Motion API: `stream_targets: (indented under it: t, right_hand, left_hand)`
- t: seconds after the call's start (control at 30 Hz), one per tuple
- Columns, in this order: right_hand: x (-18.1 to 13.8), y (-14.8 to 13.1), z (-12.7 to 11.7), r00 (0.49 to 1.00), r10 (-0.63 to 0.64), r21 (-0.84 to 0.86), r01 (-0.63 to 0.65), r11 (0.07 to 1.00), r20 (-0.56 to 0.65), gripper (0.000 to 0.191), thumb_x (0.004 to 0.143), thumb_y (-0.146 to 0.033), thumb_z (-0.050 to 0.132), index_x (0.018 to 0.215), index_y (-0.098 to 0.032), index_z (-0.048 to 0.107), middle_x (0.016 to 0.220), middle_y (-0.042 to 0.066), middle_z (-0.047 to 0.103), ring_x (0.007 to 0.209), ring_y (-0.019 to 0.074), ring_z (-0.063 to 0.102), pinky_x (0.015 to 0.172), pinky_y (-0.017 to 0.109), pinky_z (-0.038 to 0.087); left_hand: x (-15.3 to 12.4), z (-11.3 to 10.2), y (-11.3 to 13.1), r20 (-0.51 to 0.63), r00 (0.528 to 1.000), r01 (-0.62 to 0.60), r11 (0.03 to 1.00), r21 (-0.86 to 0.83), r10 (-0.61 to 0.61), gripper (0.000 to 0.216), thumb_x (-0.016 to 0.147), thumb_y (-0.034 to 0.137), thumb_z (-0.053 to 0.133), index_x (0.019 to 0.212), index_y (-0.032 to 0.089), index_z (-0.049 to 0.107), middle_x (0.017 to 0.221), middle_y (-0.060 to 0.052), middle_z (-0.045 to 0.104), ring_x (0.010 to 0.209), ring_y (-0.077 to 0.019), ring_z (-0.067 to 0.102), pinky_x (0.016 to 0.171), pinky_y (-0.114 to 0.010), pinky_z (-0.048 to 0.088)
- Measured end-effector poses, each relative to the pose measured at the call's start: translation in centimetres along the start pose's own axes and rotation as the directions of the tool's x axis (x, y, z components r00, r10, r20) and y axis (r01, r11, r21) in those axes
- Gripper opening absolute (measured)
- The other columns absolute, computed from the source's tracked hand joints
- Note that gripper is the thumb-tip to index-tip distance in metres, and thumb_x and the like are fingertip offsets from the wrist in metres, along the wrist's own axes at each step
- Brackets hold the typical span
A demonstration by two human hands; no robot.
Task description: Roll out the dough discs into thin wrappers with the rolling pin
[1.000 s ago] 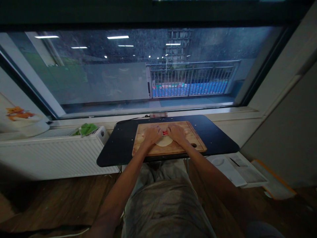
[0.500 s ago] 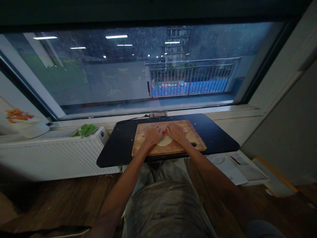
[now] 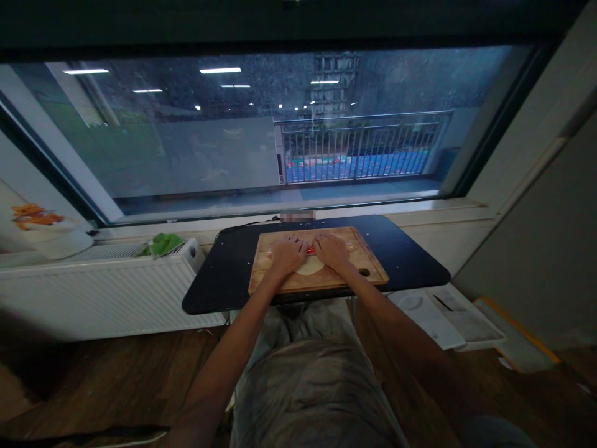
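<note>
A wooden cutting board (image 3: 368, 264) lies on the small black table. On it is a flat, pale round of dough (image 3: 310, 267), its far part hidden under my hands. Across the dough lies a rolling pin (image 3: 310, 250); a red patch shows at its middle and its pale ends stick out past my hands. My left hand (image 3: 289, 254) is closed over the left part of the pin. Over the right part, my right hand (image 3: 331, 249) is closed too, a small gap from the left one. Both sets of fingers point away from me.
The black table (image 3: 410, 264) stands against the window sill, with small crumbs on it. At left, a white radiator (image 3: 107, 292) carries a green cloth-like item (image 3: 165, 244) and a white pot (image 3: 60, 242) with something orange. White flat boxes (image 3: 433, 317) lie low at right.
The hands and the rolling pin stay in nearly the same place. The red patch between the hands looks slightly different, as if the pin has turned a little.
</note>
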State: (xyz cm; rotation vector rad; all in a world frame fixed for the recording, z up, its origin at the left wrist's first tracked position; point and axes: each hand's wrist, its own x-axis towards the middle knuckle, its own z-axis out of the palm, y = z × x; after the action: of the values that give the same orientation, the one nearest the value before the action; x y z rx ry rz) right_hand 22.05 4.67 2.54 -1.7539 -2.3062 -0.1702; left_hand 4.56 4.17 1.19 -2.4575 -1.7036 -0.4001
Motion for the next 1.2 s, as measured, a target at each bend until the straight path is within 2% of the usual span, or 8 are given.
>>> stream_targets:
  t: [0.17, 0.27, 0.5, 0.63, 0.83, 0.93, 1.07, 1.2]
  right_hand:
    - [0.1, 0.3, 0.1, 1.000, -0.022, -0.009, 0.021, 1.000, -0.006, 0.044, 0.118, -0.029, 0.036, 0.129, -0.019, 0.077, 0.139, 0.014, 0.079, 0.129, 0.0272, 0.070, 0.106, 0.034, 0.050]
    - [-0.6, 0.5, 0.2, 0.999, -0.037, -0.040, 0.037, 0.999, -0.009, 0.045, 0.118, -0.029, 0.034, 0.131, -0.017, 0.076, 0.138, 0.017, 0.077, 0.130, 0.0288, 0.067, 0.108, 0.036, 0.049]
    - [-4.9, 0.5, 0.8, 0.995, -0.096, -0.087, 0.092, 0.992, -0.043, 0.051, 0.119, -0.029, 0.028, 0.135, -0.014, 0.074, 0.133, 0.021, 0.077, 0.125, 0.0338, 0.067, 0.115, 0.045, 0.043]
    - [-5.6, 1.1, 1.1, 0.990, -0.110, -0.068, 0.104, 0.992, -0.088, 0.056, 0.120, -0.036, 0.026, 0.148, -0.010, 0.067, 0.148, 0.022, 0.072, 0.138, 0.0332, 0.063, 0.125, 0.046, 0.037]
    - [-2.3, 2.7, 1.8, 0.967, -0.216, -0.108, 0.203, 0.973, -0.134, 0.058, 0.118, -0.027, 0.024, 0.150, -0.005, 0.067, 0.156, 0.025, 0.068, 0.149, 0.0343, 0.057, 0.129, 0.053, 0.036]
    - [-0.1, 3.1, 2.3, 0.962, -0.236, -0.144, 0.217, 0.965, -0.136, 0.054, 0.116, -0.024, 0.030, 0.152, -0.009, 0.067, 0.160, 0.022, 0.066, 0.153, 0.0355, 0.054, 0.132, 0.058, 0.034]
    - [2.2, 3.5, 2.9, 0.981, -0.112, -0.137, 0.091, 0.986, -0.155, 0.057, 0.116, -0.030, 0.032, 0.164, -0.012, 0.057, 0.165, 0.022, 0.062, 0.158, 0.0393, 0.048, 0.130, 0.064, 0.037]
    - [4.4, 3.8, 2.9, 0.994, -0.085, -0.114, 0.077, 0.990, -0.065, 0.061, 0.118, -0.037, 0.029, 0.172, -0.017, 0.049, 0.170, 0.021, 0.057, 0.162, 0.0399, 0.043, 0.131, 0.067, 0.036]
  left_hand:
    - [0.0, -0.4, -0.1, 0.008, 1.000, -0.007, 1.000, -0.011, 0.007, 0.050, 0.119, 0.037, 0.036, 0.119, 0.021, 0.083, 0.130, -0.014, 0.078, 0.121, -0.0293, 0.068, 0.096, -0.040, 0.049]
    - [-0.3, -0.8, -0.4, 0.033, 0.999, 0.013, 1.000, 0.011, -0.013, 0.048, 0.119, 0.032, 0.035, 0.122, 0.018, 0.081, 0.132, -0.016, 0.078, 0.122, -0.0291, 0.068, 0.100, -0.040, 0.049]
    - [-4.0, -1.8, -1.4, 0.082, 0.995, -0.072, 0.993, 0.094, 0.065, 0.042, 0.117, 0.025, 0.037, 0.130, 0.013, 0.074, 0.131, -0.020, 0.078, 0.118, -0.0310, 0.072, 0.104, -0.042, 0.049]
    - [-5.1, -2.3, -1.7, 0.072, 0.997, -0.023, 0.996, 0.088, 0.017, 0.047, 0.118, 0.026, 0.031, 0.127, 0.013, 0.074, 0.127, -0.020, 0.078, 0.117, -0.0308, 0.072, 0.103, -0.041, 0.050]
    - [-2.7, -1.9, -2.3, -0.015, 0.999, -0.035, 0.982, 0.185, 0.038, 0.041, 0.115, 0.021, 0.036, 0.129, 0.012, 0.074, 0.135, -0.021, 0.075, 0.136, -0.0338, 0.064, 0.120, -0.050, 0.046]
    - [-0.9, -1.5, -2.4, -0.087, 0.996, 0.038, 0.980, 0.197, -0.022, 0.044, 0.115, 0.023, 0.035, 0.135, 0.010, 0.072, 0.142, -0.024, 0.073, 0.150, -0.0377, 0.056, 0.124, -0.056, 0.043]
    - [1.1, -0.9, -2.8, -0.174, 0.974, 0.166, 0.978, 0.125, -0.143, 0.059, 0.114, 0.031, 0.036, 0.166, 0.007, 0.049, 0.174, -0.027, 0.049, 0.171, -0.0384, 0.031, 0.131, -0.060, 0.037]
    - [3.0, 0.0, -3.9, -0.148, 0.980, 0.152, 0.983, 0.105, -0.136, 0.067, 0.113, 0.031, 0.034, 0.174, 0.003, 0.036, 0.183, -0.027, 0.035, 0.176, -0.0379, 0.020, 0.137, -0.062, 0.028]
